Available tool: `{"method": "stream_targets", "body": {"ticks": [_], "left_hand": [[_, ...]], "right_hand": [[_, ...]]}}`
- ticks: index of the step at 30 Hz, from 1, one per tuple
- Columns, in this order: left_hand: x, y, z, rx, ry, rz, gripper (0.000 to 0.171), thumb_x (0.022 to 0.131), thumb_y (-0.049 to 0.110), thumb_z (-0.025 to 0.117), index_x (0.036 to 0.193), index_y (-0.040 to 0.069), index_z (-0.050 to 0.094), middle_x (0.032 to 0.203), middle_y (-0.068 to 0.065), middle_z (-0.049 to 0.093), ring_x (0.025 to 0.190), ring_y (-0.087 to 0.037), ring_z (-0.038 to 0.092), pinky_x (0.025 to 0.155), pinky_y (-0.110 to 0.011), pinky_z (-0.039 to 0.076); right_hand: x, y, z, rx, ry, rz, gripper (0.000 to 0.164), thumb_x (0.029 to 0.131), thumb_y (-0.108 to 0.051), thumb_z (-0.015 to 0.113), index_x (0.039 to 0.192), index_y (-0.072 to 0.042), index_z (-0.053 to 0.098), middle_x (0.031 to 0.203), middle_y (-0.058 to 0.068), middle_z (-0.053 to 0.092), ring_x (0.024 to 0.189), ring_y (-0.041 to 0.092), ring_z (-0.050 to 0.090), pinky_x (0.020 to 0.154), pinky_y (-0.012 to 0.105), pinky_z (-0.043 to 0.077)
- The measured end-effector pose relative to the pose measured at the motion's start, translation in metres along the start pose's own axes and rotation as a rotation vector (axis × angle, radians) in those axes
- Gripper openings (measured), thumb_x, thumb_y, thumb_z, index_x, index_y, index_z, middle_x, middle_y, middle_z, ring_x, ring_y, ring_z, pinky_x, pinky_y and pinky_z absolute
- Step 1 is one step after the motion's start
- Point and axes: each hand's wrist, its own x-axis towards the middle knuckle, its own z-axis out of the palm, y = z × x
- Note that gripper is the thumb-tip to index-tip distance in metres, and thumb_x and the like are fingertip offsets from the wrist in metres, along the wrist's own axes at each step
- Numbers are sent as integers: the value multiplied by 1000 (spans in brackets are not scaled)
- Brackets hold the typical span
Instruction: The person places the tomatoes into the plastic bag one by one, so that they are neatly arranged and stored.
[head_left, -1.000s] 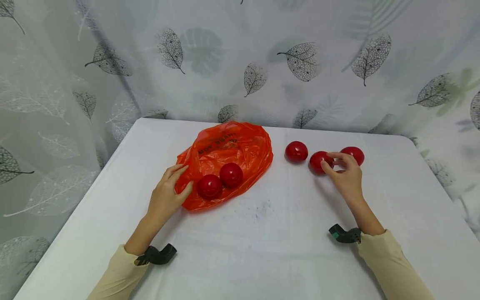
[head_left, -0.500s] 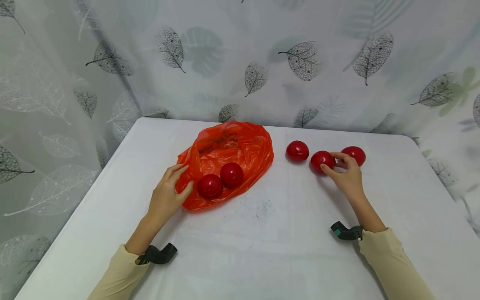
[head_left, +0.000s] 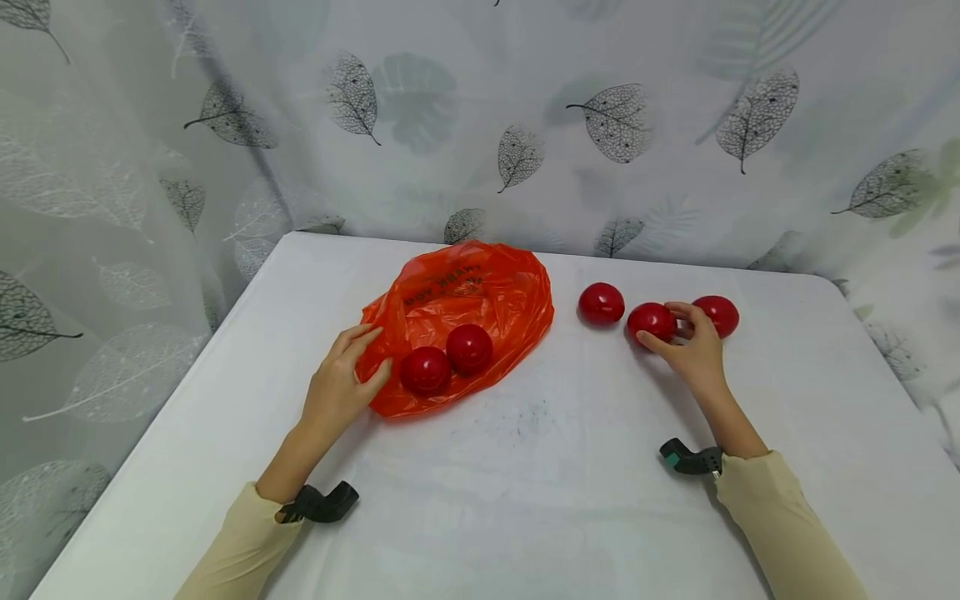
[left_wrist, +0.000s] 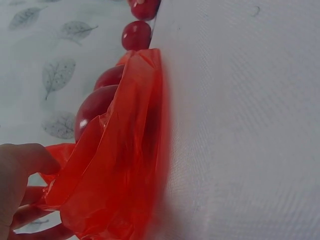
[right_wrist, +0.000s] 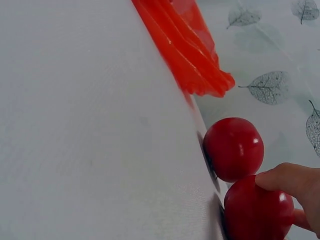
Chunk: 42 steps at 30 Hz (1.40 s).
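An orange-red plastic bag (head_left: 517, 308) with dark lettering lies with its mouth spread open. Two shiny red apples (head_left: 425, 370) rest side by side inside it. At the bag's left edge, my left hand (head_left: 337, 383) holds the thin plastic between thumb and fingers; the left wrist view shows the bag wall (left_wrist: 120, 165) rising beside the thumb. Over on the right, my right hand (head_left: 693, 354) grips a red apple (right_wrist: 257, 210), thumb on its near side, with some fingers hidden. Another apple (head_left: 601, 304) sits just left of it, and a further apple (head_left: 720, 315) lies partly behind the hand.
The white table (head_left: 510, 500) has faint grey smudges in front of the bag. Its back edge meets a hanging curtain (head_left: 465, 108) printed with leaves. Black wrist cameras (head_left: 326, 502) stick out from both wrists.
The head view has shifted slightly. Both hands, the bag and the apples keep about the same places relative to each other.
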Motion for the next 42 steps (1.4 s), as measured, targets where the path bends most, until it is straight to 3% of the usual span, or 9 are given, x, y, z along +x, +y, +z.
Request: {"method": "stream_targets", "body": {"ticks": [25, 42], "left_hand": [[-1, -1, -1, 4, -1, -2, 32, 88, 14, 69, 117, 0, 68, 129, -18, 55, 115, -37, 58, 85, -53, 55], [-1, -1, -1, -10, 24, 17, 26, 92, 14, 64, 110, -3, 70, 127, -17, 57, 113, -36, 59, 89, -53, 53]], "right_hand": [[-4, -4, 1, 29, 39, 50, 68, 90, -32, 70, 145, -6, 39, 143, 20, 45, 124, 37, 48, 101, 52, 47], [-11, -19, -3, 61, 27, 20, 69, 89, -36, 70, 145, -9, 40, 142, 16, 47, 123, 33, 49, 96, 33, 52]]}}
